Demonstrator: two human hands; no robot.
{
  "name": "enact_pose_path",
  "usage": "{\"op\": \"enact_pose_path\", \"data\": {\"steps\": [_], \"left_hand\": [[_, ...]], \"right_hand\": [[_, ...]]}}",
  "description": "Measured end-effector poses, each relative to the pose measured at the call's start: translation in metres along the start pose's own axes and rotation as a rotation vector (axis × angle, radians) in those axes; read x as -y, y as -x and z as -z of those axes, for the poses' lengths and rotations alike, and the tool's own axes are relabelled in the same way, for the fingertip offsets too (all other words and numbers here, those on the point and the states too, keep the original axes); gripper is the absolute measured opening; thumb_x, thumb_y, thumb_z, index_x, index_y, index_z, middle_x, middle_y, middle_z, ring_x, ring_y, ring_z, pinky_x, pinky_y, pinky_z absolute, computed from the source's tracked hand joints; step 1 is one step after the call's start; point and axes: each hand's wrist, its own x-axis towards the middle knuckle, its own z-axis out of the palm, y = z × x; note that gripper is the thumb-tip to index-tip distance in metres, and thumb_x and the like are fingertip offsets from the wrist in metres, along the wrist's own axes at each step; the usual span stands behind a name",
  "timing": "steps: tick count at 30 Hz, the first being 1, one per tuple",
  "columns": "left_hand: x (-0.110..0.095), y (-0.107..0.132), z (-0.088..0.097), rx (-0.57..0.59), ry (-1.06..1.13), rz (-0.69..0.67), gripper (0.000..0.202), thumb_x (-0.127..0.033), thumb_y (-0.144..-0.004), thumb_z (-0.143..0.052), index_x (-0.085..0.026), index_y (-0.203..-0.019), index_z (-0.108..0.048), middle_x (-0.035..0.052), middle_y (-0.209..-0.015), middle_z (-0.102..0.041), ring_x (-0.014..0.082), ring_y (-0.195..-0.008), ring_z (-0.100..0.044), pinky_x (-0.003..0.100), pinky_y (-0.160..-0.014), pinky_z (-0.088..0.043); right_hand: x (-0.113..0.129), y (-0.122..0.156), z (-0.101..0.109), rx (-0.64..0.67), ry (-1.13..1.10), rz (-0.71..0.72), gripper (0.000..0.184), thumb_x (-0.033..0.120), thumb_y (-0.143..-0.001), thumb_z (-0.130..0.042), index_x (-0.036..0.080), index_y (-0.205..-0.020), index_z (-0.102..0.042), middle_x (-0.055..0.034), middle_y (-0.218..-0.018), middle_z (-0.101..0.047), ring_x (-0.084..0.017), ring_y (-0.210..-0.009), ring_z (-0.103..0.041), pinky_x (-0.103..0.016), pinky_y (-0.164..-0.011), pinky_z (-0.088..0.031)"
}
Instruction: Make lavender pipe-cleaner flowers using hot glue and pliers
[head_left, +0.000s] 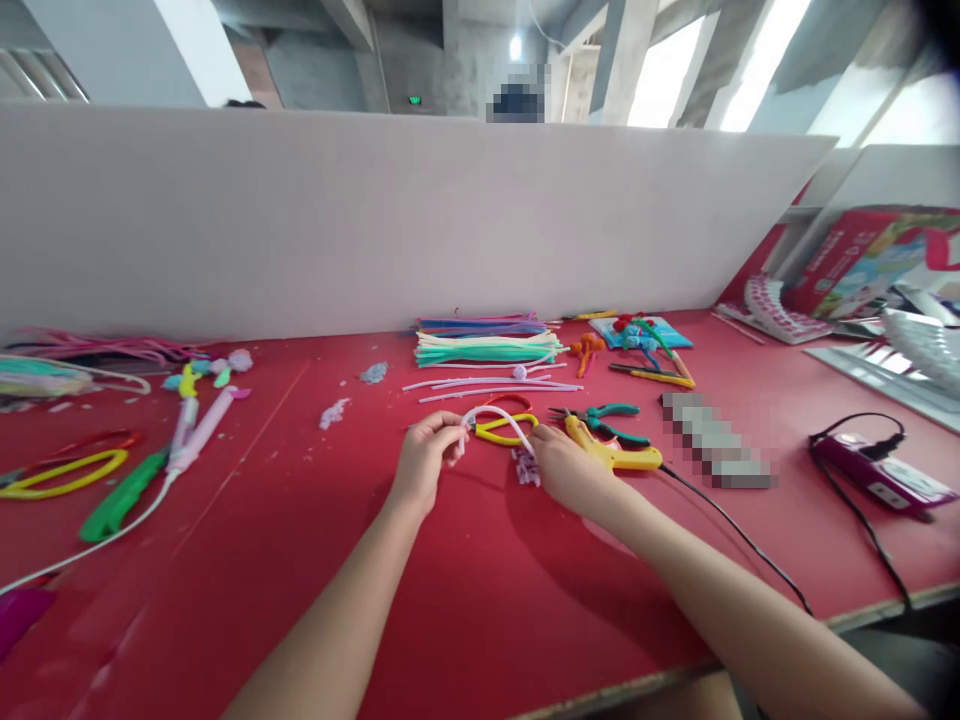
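Nearest, on the red table (450,600), the left hand (427,457) pinches one end of a pipe cleaner (491,409) between closed fingers, while the right hand (568,466) has its fingers drawn together at the other end, though its back hides how firmly they grip. Uneven pressure from the two sides could kink the bend or skew it, and a loose pinch could let an end spring free. The pipe cleaner spans the gap between the hands in a smooth, rounded arch, pale lilac to white and slim, with no sharp crease that I can make out. Just beneath its right side lie lilac scraps (527,467), which could cling to the fuzz if the arch dips. Just beyond, the yellow-handled scissors (506,440) could snag it if the hands push forward. The yellow glue gun (634,459) lies close to the right hand, so a careless sideways move might knock it or, were it hot, burn; its heat cannot be told. Farther back, loose straight stems (499,391) could be scattered by an overlong reach.
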Motion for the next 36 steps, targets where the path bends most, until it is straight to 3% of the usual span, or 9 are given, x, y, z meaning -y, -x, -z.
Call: {"op": "enact_pose_path", "data": {"steps": [7,11,15,18,21,23,26,30,36], "left_hand": [[0.004,-0.004,0.005,0.005,0.009,0.039,0.006,-0.021,-0.069,-0.062,-0.015,-0.069,-0.061,-0.0035,-0.055,-0.056,0.0056,-0.046,-0.044,0.016,-0.043,-0.029],[-0.005,-0.003,0.008,0.075,-0.032,0.102,0.007,-0.022,-0.069,-0.066,-0.016,-0.072,-0.063,-0.0031,-0.055,-0.056,0.0066,-0.048,-0.046,0.016,-0.045,-0.033],[-0.027,0.001,0.005,0.209,-0.072,0.194,0.010,-0.025,-0.072,-0.069,-0.016,-0.073,-0.065,-0.0019,-0.056,-0.056,0.0065,-0.046,-0.045,0.016,-0.043,-0.032],[-0.040,0.003,0.001,0.283,-0.082,0.255,0.010,-0.024,-0.071,-0.071,-0.016,-0.076,-0.068,-0.0026,-0.054,-0.053,0.0061,-0.044,-0.043,0.016,-0.041,-0.029],[-0.045,0.007,-0.004,0.413,-0.102,0.316,0.010,-0.025,-0.071,-0.071,-0.017,-0.076,-0.068,-0.0024,-0.054,-0.053,0.0061,-0.044,-0.043,0.016,-0.041,-0.030],[-0.043,0.012,-0.008,0.477,-0.115,0.356,0.010,-0.026,-0.074,-0.070,-0.017,-0.077,-0.069,-0.0023,-0.053,-0.052,0.0066,-0.045,-0.043,0.017,-0.042,-0.031],[-0.037,0.022,-0.012,0.520,-0.050,0.369,0.014,-0.029,-0.074,-0.070,-0.016,-0.074,-0.067,-0.0024,-0.055,-0.052,0.0061,-0.045,-0.042,0.017,-0.041,-0.031],[-0.029,0.031,-0.015,0.637,-0.013,0.432,0.013,-0.026,-0.073,-0.072,-0.014,-0.075,-0.067,-0.0003,-0.059,-0.058,0.0091,-0.049,-0.051,0.020,-0.046,-0.040],[-0.019,0.029,-0.010,0.581,0.077,0.469,0.018,-0.027,-0.070,-0.076,-0.013,-0.078,-0.067,-0.0015,-0.060,-0.057,0.0074,-0.050,-0.050,0.017,-0.044,-0.039]], "right_hand": [[0.013,0.002,0.001,0.000,-0.198,0.111,0.021,0.027,-0.091,-0.053,0.016,-0.107,-0.059,-0.0058,-0.109,-0.061,-0.017,-0.093,-0.060,-0.036,-0.080,-0.051],[-0.002,0.003,0.028,-0.127,-0.258,-0.031,0.025,0.013,-0.090,-0.041,0.016,-0.102,-0.063,-0.0052,-0.097,-0.066,-0.014,-0.086,-0.062,-0.024,-0.075,-0.046],[-0.024,0.005,0.064,-0.241,-0.256,-0.172,0.031,0.027,-0.088,-0.047,0.017,-0.116,-0.056,-0.0045,-0.086,-0.068,-0.017,-0.073,-0.062,-0.026,-0.063,-0.043],[-0.024,0.007,0.081,-0.274,-0.252,-0.173,0.032,0.034,-0.087,-0.050,0.020,-0.116,-0.057,-0.0047,-0.092,-0.068,-0.018,-0.076,-0.062,-0.026,-0.063,-0.041],[-0.008,0.010,0.082,-0.291,-0.300,-0.038,0.031,0.032,-0.090,-0.049,0.024,-0.119,-0.053,-0.0029,-0.107,-0.064,-0.014,-0.085,-0.061,-0.022,-0.070,-0.042],[0.004,0.015,0.076,-0.310,-0.317,0.158,0.031,0.026,-0.092,-0.045,0.023,-0.122,-0.050,-0.0037,-0.107,-0.062,-0.013,-0.085,-0.059,-0.021,-0.069,-0.040],[0.016,0.021,0.065,-0.337,-0.195,0.338,0.019,0.019,-0.093,-0.040,0.020,-0.098,-0.059,-0.0022,-0.087,-0.058,-0.013,-0.072,-0.052,-0.023,-0.060,-0.036],[0.016,0.025,0.058,-0.345,-0.145,0.406,0.018,0.015,-0.090,-0.043,0.017,-0.079,-0.056,-0.0012,-0.080,-0.052,-0.011,-0.063,-0.042,-0.025,-0.055,-0.032],[0.017,0.026,0.055,-0.360,-0.148,0.485,0.021,0.017,-0.091,-0.042,0.016,-0.081,-0.060,-0.0029,-0.084,-0.057,-0.013,-0.067,-0.043,-0.026,-0.056,-0.032]]}}
